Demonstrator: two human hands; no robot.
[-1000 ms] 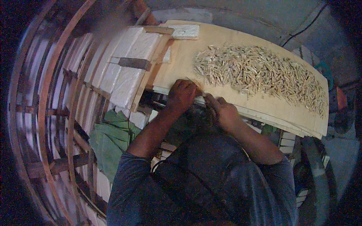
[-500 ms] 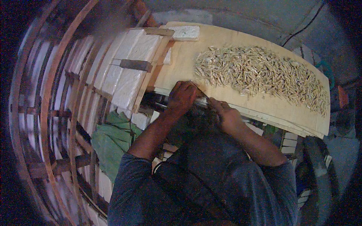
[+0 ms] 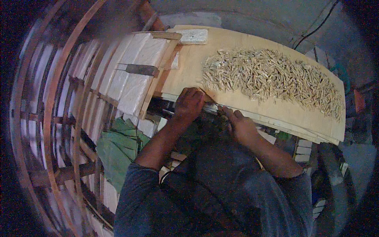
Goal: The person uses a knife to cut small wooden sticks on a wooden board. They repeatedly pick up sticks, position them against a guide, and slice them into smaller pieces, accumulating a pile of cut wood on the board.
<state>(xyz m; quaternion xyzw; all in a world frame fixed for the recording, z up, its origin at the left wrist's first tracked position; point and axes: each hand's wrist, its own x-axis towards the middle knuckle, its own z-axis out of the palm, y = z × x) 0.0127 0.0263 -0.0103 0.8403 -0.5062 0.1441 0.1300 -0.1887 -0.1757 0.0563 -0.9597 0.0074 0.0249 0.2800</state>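
My left hand (image 3: 188, 103) is curled at the near edge of a pale plywood board (image 3: 189, 51), its fingertips pressed round something small that they hide. A thin dark blade-like tool (image 3: 209, 98) runs from just beside those fingertips down to my right hand (image 3: 239, 124), which is closed on its lower end. Beyond both hands, a long pile of short pale sticks (image 3: 268, 75) is spread over the board.
Wrapped white slabs on a wooden frame (image 3: 134, 67) stand left of the board, with a small white block (image 3: 193, 36) at its back. Green sheets (image 3: 118, 150) lie below left. Curved timber slats (image 3: 59, 87) fill the far left; a black cable (image 3: 319, 23) crosses the grey background.
Both hands have shifted slightly downward in the picture, the right one a little more; the thin tool shows more clearly between them. The board and sticks also sit slightly lower in view.
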